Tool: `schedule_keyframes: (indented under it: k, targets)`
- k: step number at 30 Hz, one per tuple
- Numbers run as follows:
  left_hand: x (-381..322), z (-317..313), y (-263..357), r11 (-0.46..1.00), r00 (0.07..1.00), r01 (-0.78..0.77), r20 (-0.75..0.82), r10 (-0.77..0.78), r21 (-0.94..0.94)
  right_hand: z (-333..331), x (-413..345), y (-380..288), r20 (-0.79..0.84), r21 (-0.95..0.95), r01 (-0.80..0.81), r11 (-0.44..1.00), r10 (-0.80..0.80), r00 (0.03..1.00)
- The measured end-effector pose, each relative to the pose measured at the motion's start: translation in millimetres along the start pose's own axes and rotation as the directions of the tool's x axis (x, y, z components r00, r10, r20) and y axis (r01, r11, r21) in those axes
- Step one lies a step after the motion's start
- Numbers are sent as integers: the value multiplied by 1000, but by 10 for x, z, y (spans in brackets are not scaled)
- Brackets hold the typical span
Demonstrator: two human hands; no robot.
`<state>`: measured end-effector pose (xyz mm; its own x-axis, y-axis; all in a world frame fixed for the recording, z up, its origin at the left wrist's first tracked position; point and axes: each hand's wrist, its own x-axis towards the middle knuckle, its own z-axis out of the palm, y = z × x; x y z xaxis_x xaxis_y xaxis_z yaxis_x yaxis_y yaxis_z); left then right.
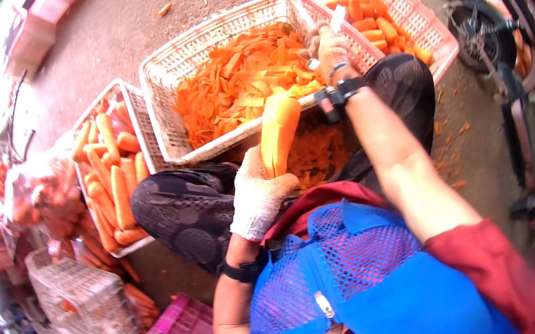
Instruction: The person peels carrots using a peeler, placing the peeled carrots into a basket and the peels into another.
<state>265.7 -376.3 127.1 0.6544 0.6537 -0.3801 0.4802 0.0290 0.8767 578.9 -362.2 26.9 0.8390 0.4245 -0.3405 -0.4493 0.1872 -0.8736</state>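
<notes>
A thick, peeled-looking carrot (278, 131) is gripped at its lower end by my gloved left hand (261, 189), its other end pointing to the basket in front. My right hand (332, 49), in a glove, is closed around a tool, probably a peeler (337, 19), of which only a pale end and a bit of metal show. It is over the wall between two baskets. Orange peelings (242, 76) fill much of the white plastic basket (222, 148) before me. The pink basket (437, 45) at the right holds carrots (387, 28).
A white crate (138, 119) of whole carrots (121, 195) stands left, beside bags of carrots (34, 188). An upright white crate (81, 301) and a magenta crate (180, 327) lie lower left. More peelings (318, 153) lie between my legs. A wheeled vehicle (482, 33) stands right.
</notes>
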Motion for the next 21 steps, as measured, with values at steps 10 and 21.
schedule_keyframes:
  k: [10, 21]
  targets:
    - [216, -340, 567, 997, 966, 78, 250, -73, -11, -165, -958, 63, 592, -545, -48, 837, 425, 684]
    - [739, 52, 333, 800, 940, -341, -157, 304, -493, -53, -1595, 127, 505, -552, 45, 833, 290, 813]
